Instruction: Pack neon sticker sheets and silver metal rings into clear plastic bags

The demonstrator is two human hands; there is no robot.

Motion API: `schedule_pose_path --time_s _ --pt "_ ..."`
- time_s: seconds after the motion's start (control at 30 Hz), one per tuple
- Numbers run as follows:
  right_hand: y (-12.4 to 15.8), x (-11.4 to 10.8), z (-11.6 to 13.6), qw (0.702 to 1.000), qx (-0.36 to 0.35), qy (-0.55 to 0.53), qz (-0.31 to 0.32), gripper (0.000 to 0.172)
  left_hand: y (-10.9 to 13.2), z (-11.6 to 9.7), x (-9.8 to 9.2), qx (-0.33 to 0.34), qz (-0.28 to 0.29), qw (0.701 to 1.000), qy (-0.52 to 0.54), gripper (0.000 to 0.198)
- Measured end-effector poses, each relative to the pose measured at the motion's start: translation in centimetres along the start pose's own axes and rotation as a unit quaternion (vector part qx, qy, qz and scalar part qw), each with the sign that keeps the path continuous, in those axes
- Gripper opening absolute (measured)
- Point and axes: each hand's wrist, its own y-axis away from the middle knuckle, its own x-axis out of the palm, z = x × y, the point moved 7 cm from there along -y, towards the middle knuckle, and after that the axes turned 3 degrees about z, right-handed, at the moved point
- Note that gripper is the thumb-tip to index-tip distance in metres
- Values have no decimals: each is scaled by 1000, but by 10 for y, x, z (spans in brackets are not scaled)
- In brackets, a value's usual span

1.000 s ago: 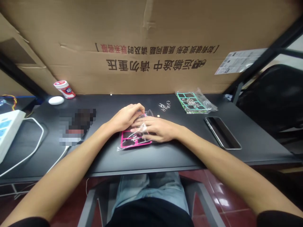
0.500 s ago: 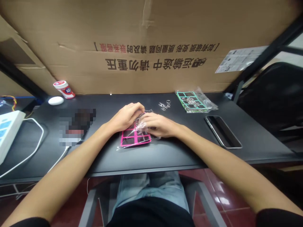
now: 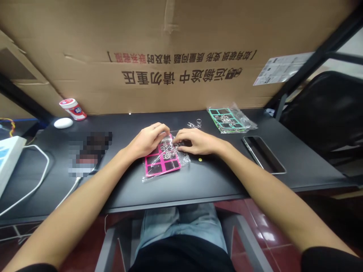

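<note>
A clear plastic bag [image 3: 184, 158] with a pink grid-patterned sheet [image 3: 163, 169] lies on the desk in front of me. Several shiny wire-like metal pieces [image 3: 168, 150] rest on or inside it; which one I cannot tell. My left hand [image 3: 149, 139] has its fingers closed on the bag's upper left part. From the right, my right hand [image 3: 198, 141] reaches with bent fingers and pinches at the bag's upper right edge, by the metal pieces. Just below that hand sits a small yellow disc [image 3: 200, 159]. Behind it are loose metal pieces [image 3: 195, 123], partly hidden.
At the back right lies another bag with a teal grid sheet [image 3: 227, 120]. A phone [image 3: 264, 155] is to the right. On the left are a red and white bottle [image 3: 73, 109], a white oval object [image 3: 63, 123], and a white cable [image 3: 68, 191]. Cardboard [image 3: 181, 94] stands behind.
My right hand has lifted off the middle of the bag toward its right edge, uncovering the metal pieces. The yellow disc now shows on the desk. My left hand stays at the bag.
</note>
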Motion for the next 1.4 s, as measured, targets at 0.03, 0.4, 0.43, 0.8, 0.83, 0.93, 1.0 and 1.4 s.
schedule_pose_path --time_s 0.03,0.4,0.43,0.8,0.83,0.93,1.0,1.4 --pt "-1 0 0 1000 3 -7 3 20 0 1 1 0 1 1000 0 23" --pt "3 -17 -11 970 83 -200 -112 23 -1 -1 3 -1 10 1000 3 20" --pt "3 -18 -11 969 85 -199 -121 25 -1 -1 3 0 9 1000 3 20" --pt "8 -34 -12 897 73 -350 -260 37 -1 -3 3 6 15 1000 -3 20" --pt "10 -38 -13 887 68 -352 -291 37 -1 -3 3 5 15 1000 -2 20" --pt "17 -52 -17 869 50 -325 -370 40 0 -3 3 4 15 1000 -2 20" --pt "21 -60 -19 875 55 -270 -398 41 0 -4 3 4 15 1000 -1 20" --pt "40 -65 -74 889 250 86 -374 23 0 -3 3 3 13 1000 -5 19"
